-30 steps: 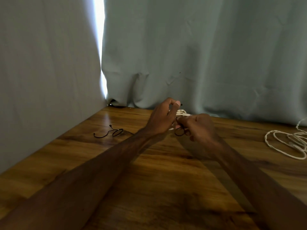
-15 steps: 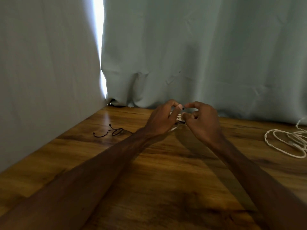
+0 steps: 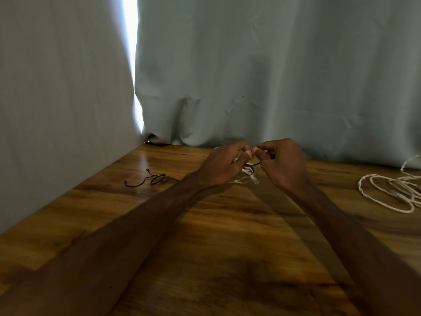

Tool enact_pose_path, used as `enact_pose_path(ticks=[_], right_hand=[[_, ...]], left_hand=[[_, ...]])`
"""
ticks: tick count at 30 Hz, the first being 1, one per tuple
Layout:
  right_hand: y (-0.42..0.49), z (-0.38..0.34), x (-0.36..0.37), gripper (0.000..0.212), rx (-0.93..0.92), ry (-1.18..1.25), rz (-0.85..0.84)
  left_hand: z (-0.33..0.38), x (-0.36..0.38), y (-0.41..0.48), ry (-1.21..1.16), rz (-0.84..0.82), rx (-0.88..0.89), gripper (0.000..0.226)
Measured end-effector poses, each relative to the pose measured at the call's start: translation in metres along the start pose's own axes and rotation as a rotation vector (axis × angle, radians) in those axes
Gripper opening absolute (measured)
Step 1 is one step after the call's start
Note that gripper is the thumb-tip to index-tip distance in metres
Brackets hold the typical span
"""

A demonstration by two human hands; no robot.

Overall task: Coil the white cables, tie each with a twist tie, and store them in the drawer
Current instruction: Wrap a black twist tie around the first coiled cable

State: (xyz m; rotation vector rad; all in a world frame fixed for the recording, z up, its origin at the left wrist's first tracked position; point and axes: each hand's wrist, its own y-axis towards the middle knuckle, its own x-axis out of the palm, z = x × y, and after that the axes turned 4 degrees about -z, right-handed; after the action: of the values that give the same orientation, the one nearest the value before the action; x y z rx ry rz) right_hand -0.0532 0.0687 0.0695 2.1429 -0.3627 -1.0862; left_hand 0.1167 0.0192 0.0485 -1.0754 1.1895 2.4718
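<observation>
One spare tie (image 3: 150,180), thin and black with a small loop in it, lies on the left of the wooden tabletop (image 3: 205,247), near the pale curtain (image 3: 273,76) and well apart from my hands.

Right of it my left hand (image 3: 224,166) reaches toward the far edge. Its fingers (image 3: 247,153) are curled in, with thumb and forefinger pressed together at the tips on one end of a black twist tie (image 3: 252,164). That tie arcs across a small coiled cable (image 3: 245,176), a white bundle sitting just below and between my two hands. Most of the bundle is hidden behind my left hand. A clear plug shows at its lower end, close to the tabletop, though I cannot tell whether it rests there or hangs.

My right hand (image 3: 282,165) faces the left one, fingertips nearly touching it. Its fingers are bent too, pinching the other end of the same tie, and the remaining ones are tucked into the palm.

Far to the right, a loose cable (image 3: 391,190) sprawls in wide white loops on the tabletop, running out of view at the edge.
</observation>
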Motion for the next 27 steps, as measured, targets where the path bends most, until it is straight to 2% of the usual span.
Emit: enact_pose_path(ticks=[6, 9, 12, 15, 19, 25, 27], right_hand=[[0.002, -0.001, 0.002, 0.014, 0.043, 0.074, 0.005], [0.004, -0.001, 0.000, 0.010, 0.129, 0.268, -0.007], [0.005, -0.001, -0.006, 0.014, 0.148, 0.394, -0.058], [0.007, 0.003, -0.011, 0.015, 0.062, 0.313, -0.117], [0.005, 0.011, -0.011, 0.020, -0.076, -0.016, -0.133], [0.007, 0.016, -0.011, 0.020, -0.115, -0.158, 0.082], [0.008, 0.017, -0.014, 0.019, -0.103, -0.078, 0.153]], left_hand=[[-0.001, 0.000, 0.002, 0.037, 0.072, 0.011, 0.022], [-0.005, -0.003, 0.005, -0.029, 0.095, -0.033, 0.024], [-0.009, -0.005, 0.004, -0.135, 0.104, -0.085, 0.022], [-0.010, -0.006, 0.003, -0.207, 0.110, -0.120, 0.022], [-0.006, -0.006, 0.004, -0.305, 0.121, -0.158, 0.023], [0.002, -0.003, 0.004, -0.373, 0.052, -0.179, 0.026], [0.007, -0.001, 0.003, -0.391, 0.039, -0.182, 0.027]])
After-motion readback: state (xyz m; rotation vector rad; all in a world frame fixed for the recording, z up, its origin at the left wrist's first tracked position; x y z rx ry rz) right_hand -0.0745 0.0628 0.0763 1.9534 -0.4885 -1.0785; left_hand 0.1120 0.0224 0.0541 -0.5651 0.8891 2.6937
